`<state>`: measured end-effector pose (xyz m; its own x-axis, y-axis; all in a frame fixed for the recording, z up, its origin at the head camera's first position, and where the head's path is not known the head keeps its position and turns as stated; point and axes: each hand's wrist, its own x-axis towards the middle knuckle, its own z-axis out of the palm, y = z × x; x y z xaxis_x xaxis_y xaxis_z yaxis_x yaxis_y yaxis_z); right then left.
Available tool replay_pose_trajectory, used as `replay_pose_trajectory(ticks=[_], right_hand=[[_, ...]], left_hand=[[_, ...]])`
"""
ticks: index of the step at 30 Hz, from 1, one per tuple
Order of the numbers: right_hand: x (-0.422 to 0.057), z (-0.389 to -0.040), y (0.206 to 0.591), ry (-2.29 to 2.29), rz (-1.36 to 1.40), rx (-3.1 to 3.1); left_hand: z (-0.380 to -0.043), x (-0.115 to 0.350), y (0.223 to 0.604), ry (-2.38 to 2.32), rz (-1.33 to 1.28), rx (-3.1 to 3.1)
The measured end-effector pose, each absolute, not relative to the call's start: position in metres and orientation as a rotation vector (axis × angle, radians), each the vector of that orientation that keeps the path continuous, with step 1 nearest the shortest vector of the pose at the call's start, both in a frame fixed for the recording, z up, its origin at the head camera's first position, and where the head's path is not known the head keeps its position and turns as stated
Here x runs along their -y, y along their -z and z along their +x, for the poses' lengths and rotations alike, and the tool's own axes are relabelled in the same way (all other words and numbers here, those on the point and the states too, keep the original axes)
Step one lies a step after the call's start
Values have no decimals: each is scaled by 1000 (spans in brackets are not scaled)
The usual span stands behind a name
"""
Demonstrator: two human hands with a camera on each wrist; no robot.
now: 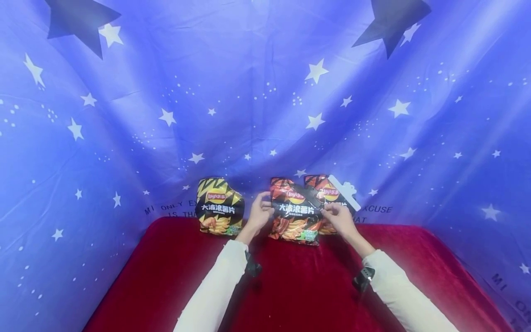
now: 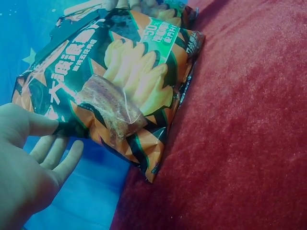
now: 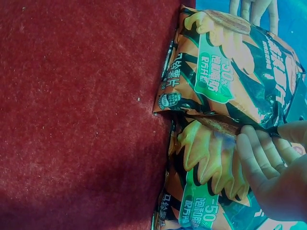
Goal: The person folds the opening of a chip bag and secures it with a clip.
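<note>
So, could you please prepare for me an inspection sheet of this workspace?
Surface: red velvety cloth.
Job's things: front red bag with black clip at upper right; rear red bag with white clip; yellow bag at left.
Clutter: nothing seen.
Hands: left hand grips the front red bag's left edge; right hand pinches at its right side, edge or clip unclear.
Cables: nothing seen.
Surroundings: blue star-printed backdrop.

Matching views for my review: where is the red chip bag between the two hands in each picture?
Head: the red chip bag is below and just right of centre, between left hand and right hand.
Left wrist: the bag spans the upper left and centre.
Right wrist: the bag is at upper right.
Shared landmark: red cloth, lower in head, right side in left wrist, left side in right wrist.
</note>
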<state>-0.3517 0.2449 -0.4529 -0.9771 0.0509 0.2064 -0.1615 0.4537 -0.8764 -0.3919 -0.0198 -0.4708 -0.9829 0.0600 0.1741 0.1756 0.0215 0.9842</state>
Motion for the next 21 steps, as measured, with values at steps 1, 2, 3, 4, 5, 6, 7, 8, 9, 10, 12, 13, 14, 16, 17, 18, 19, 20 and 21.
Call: replay_pose_trajectory(ticks=[1, 2, 3, 4, 5, 6, 7, 8, 9, 10, 12, 13, 14, 16, 17, 18, 19, 20, 21], right_hand=[[-245, -352, 453, -1549, 93, 2499], [-245, -352, 453, -1550, 89, 2501], [-245, -352, 454, -1553, 86, 2502], [-245, -352, 454, -1557, 85, 2503], [-245, -352, 454, -1560, 82, 2504], [-245, -353, 454, -1564, 80, 2503], [-245, -353, 454, -1567, 78, 2502], [-245, -353, 455, -1568, 77, 2503], [-246, -353, 455, -1570, 76, 2502], [-246, -353, 455, -1570, 80, 2502], [-246, -353, 455, -1560, 71, 2502], [-246, -353, 454, -1548, 67, 2502], [-247, -352, 454, -1535, 66, 2502], [-247, -352, 452, -1499, 50, 2496], [-248, -351, 451, -1474, 34, 2491], [-248, -350, 449, -1449, 26, 2485], [-248, -349, 447, -1416, 16, 2481], [-247, -349, 445, -1384, 5, 2472], [-247, -348, 443, -1353, -11, 2458]], left_hand=[[-392, 19, 471, 2122, -255, 2182], [-393, 19, 471, 2120, -257, 2179], [-392, 19, 472, 2123, -253, 2178], [-393, 18, 472, 2127, -254, 2174], [-393, 18, 472, 2133, -250, 2172], [-393, 18, 472, 2141, -248, 2169], [-393, 18, 472, 2146, -248, 2168], [-393, 18, 473, 2152, -253, 2161], [-392, 19, 473, 2159, -255, 2156], [-392, 19, 473, 2159, -266, 2150], [-391, 20, 474, 2156, -304, 2126], [-391, 20, 473, 2152, -306, 2127], [-390, 20, 473, 2150, -306, 2127], [-389, 20, 470, 2147, -291, 2141], [-389, 20, 468, 2145, -275, 2151], [-388, 20, 465, 2139, -241, 2177], [-386, 21, 462, 2132, -225, 2192], [-384, 22, 458, 2115, -229, 2205], [-381, 23, 454, 2103, -234, 2221]])
